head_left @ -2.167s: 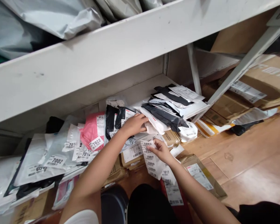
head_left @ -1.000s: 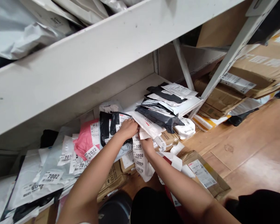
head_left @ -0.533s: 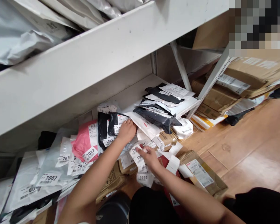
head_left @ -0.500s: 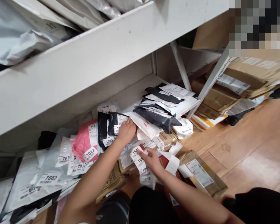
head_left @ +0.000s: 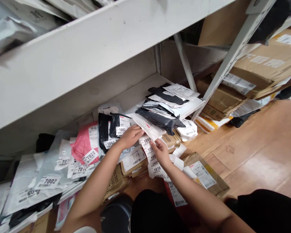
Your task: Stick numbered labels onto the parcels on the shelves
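In my right hand (head_left: pixel 161 151) is a long strip of white number labels (head_left: pixel 157 169), pinched near its upper end and hanging down, with 1006 at the top and 1010 lower. My left hand (head_left: pixel 131 137) has its fingers drawn together at the strip's top end, beside the lower edge of a white mailer (head_left: pixel 149 125); what they grip, if anything, is hidden. Just behind that hand lies a black parcel (head_left: pixel 115 124) bearing a 1002 label. A second black parcel (head_left: pixel 103 127), labelled 1091, is to its left, then a pink parcel (head_left: pixel 83 139) labelled 7022.
Grey and white mailers (head_left: pixel 50 163) fill the shelf's left part. Stacked parcels (head_left: pixel 169 97) lie at its right end. A shelf beam (head_left: pixel 92 58) crosses overhead. Cardboard boxes (head_left: pixel 264 74) stand beyond the upright (head_left: pixel 229 61); another box (head_left: pixel 206 181) is on the floor.
My left hand has come off the 1002 parcel and moved down and slightly left, its label now showing. My right hand has risen slightly with the label strip, bringing it nearer my left fingers.
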The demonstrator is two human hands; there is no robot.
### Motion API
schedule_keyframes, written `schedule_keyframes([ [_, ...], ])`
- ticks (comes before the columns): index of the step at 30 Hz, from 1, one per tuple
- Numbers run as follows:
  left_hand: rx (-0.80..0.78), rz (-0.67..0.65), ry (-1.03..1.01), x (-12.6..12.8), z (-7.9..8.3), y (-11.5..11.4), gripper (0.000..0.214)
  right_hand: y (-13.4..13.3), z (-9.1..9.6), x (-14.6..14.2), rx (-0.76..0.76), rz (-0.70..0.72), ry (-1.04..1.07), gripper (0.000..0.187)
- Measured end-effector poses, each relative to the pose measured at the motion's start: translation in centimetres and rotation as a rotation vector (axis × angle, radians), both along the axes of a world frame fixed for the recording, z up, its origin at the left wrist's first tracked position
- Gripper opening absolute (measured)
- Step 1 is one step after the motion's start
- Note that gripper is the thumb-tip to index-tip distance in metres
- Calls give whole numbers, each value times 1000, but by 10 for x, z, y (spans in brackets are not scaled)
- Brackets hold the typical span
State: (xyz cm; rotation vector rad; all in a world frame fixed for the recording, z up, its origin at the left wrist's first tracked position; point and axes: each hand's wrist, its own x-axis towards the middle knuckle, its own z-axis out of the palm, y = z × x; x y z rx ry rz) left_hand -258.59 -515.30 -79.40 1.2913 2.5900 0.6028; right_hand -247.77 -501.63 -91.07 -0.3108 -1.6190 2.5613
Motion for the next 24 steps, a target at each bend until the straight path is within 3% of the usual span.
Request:
schedule_keyframes([
  [4,-113,26,79,3,-1,7,25,-11,2,-16,95,-140,-50,36],
  [8,-224,128,237,10,-14,12,31,-15,4,-23,97,-244,-76,36],
  [13,-268,230,329,14,-27,15,23,-14,3,-15,64,-147,-132,33],
  [18,-221,271,349,13,-32,16,16,-12,3,-8,-29,-207,-176,43],
  [22,-249,288,416,15,-35,18,18,-9,4,0,-55,-27,-109,33],
  [24,-267,294,447,16,-36,20,19,-11,2,8,1,-45,-129,34],
])
